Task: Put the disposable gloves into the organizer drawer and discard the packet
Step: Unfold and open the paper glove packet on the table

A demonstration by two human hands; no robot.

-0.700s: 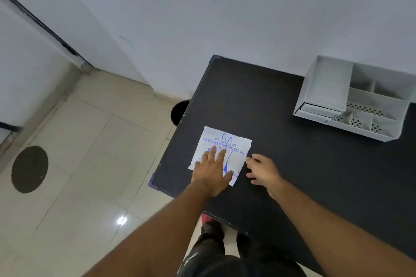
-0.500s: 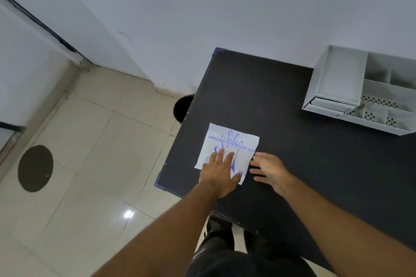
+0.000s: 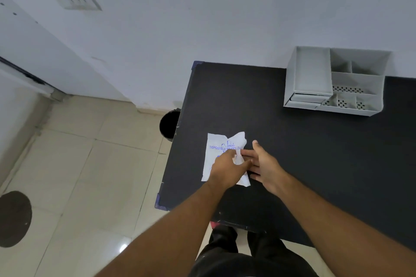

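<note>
A white glove packet (image 3: 219, 145) with blue print lies near the left edge of the black table (image 3: 292, 153). Its right side is lifted and crumpled. My left hand (image 3: 227, 168) covers the packet's lower part, fingers pinching the raised right edge. My right hand (image 3: 263, 164) is at that same edge, fingers touching the folded plastic. The white organizer (image 3: 333, 81) stands at the back right of the table, its low drawer (image 3: 306, 98) at the front left appearing slightly pulled out.
A black bin (image 3: 168, 125) stands on the tiled floor against the table's left edge, near the wall. A dark round floor cover (image 3: 13, 218) lies at the far left. My legs show below the table's near edge.
The packet lay flat under my left hand earlier; now its right side is lifted and crumpled between both hands. My right hand moved in onto the packet's edge.
</note>
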